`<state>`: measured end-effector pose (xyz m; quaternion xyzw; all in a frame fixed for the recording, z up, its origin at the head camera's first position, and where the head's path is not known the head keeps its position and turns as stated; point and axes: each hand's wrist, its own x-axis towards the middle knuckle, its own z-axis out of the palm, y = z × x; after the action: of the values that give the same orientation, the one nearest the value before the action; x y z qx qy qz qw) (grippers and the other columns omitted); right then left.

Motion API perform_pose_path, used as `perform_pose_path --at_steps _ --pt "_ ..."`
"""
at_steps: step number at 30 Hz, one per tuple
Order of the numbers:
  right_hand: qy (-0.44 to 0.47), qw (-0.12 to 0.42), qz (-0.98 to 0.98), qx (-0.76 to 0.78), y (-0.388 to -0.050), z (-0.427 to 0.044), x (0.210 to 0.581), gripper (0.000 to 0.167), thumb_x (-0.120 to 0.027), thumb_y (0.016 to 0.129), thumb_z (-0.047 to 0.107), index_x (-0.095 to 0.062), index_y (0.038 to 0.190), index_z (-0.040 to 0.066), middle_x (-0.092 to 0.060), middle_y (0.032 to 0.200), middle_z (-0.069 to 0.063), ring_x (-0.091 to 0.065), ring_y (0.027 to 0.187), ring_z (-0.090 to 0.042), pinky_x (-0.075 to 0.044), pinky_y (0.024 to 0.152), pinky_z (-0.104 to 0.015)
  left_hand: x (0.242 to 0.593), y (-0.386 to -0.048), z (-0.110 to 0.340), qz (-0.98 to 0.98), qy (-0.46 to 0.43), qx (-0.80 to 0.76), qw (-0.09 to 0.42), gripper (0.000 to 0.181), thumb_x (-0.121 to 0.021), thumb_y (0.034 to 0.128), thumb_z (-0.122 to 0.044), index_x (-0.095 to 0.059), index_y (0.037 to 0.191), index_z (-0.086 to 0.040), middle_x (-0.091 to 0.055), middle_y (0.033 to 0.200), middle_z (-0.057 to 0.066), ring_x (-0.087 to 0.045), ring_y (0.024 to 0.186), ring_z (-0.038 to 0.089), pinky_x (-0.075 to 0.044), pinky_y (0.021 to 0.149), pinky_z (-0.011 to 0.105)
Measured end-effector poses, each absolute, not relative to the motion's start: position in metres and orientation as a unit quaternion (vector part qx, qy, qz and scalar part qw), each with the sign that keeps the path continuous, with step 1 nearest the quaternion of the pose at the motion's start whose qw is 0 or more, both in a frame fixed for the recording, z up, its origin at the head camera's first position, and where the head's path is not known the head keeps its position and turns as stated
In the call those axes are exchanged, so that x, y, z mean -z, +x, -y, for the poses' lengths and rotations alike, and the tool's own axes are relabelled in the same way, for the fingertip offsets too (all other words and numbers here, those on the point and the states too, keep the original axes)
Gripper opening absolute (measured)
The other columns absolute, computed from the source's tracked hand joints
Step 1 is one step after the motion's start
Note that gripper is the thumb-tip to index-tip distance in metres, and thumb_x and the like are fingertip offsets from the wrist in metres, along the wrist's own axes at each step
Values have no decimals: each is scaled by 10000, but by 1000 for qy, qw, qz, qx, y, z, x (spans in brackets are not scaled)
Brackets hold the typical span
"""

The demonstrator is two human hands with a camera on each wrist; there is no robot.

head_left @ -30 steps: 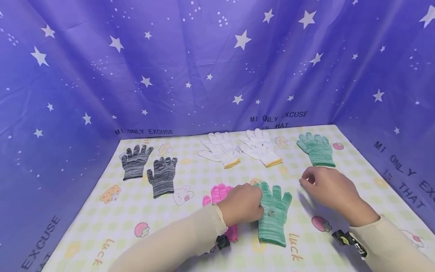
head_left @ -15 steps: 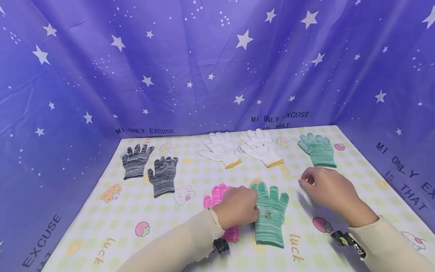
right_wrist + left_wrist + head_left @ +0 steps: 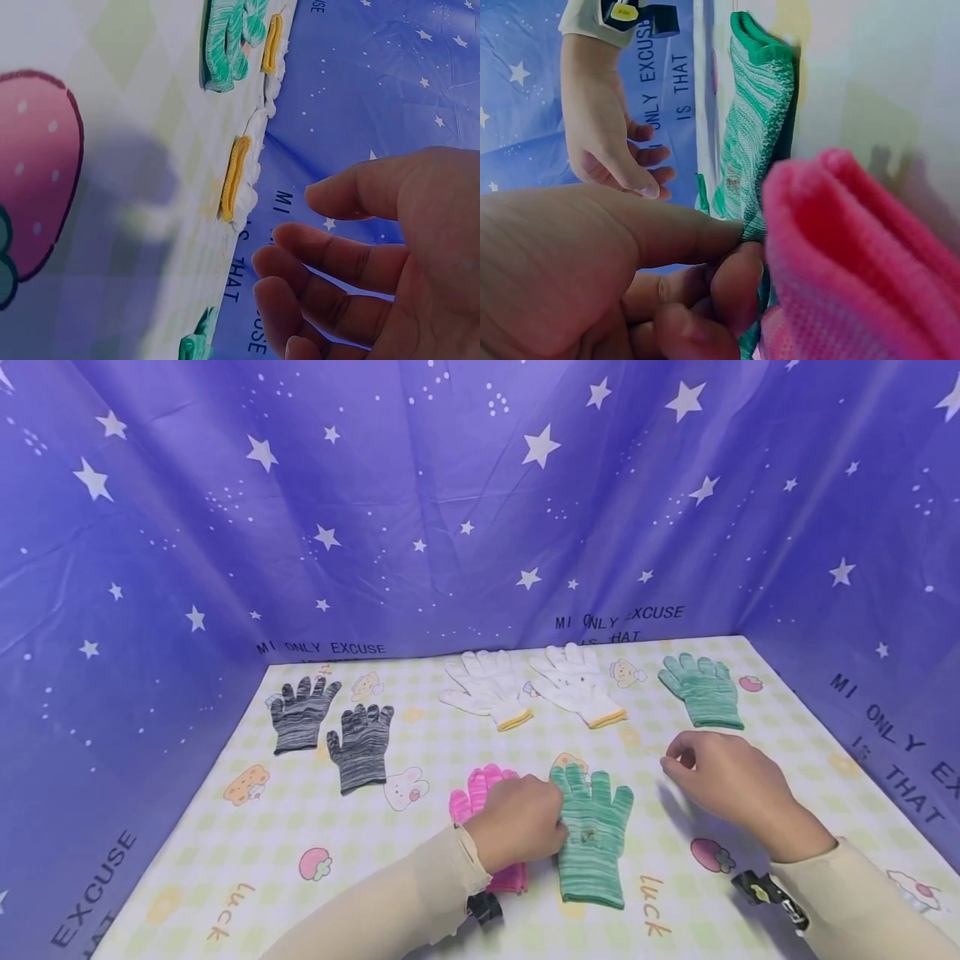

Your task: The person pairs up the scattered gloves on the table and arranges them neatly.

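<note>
Left hand (image 3: 519,822) pinches the near green glove (image 3: 596,852) by its left edge, between thumb and bent index finger. Material: ribbed knit, streaked green and pale, five-fingered, cuff hem a solid darker green, one small dark mark on the face. Pink knit glove (image 3: 480,789) lies just beside it, partly hidden beneath the left hand. Right hand (image 3: 723,777) hangs over the checked cloth (image 3: 397,893), right of the pinched glove and apart from it — fingers loosely bent, thumb clear of the fingertips — nearest the far green glove (image 3: 702,693).
</note>
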<state>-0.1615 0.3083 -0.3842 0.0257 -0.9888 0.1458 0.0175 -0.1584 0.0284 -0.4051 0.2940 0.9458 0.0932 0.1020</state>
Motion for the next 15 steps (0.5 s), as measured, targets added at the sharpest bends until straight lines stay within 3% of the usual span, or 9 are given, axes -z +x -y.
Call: perform_pose_path --at_steps 15 --pt "26 15 988 -150 -167 -314 392 207 -649 957 364 -749 1017 192 -725 943 13 -614 768 -145 -428 574 -345 401 -152 -29 -949 292 -96 75 504 -721 937 -461 -489 569 -208 -387 518 -75 -401 466 106 -366 441 302"
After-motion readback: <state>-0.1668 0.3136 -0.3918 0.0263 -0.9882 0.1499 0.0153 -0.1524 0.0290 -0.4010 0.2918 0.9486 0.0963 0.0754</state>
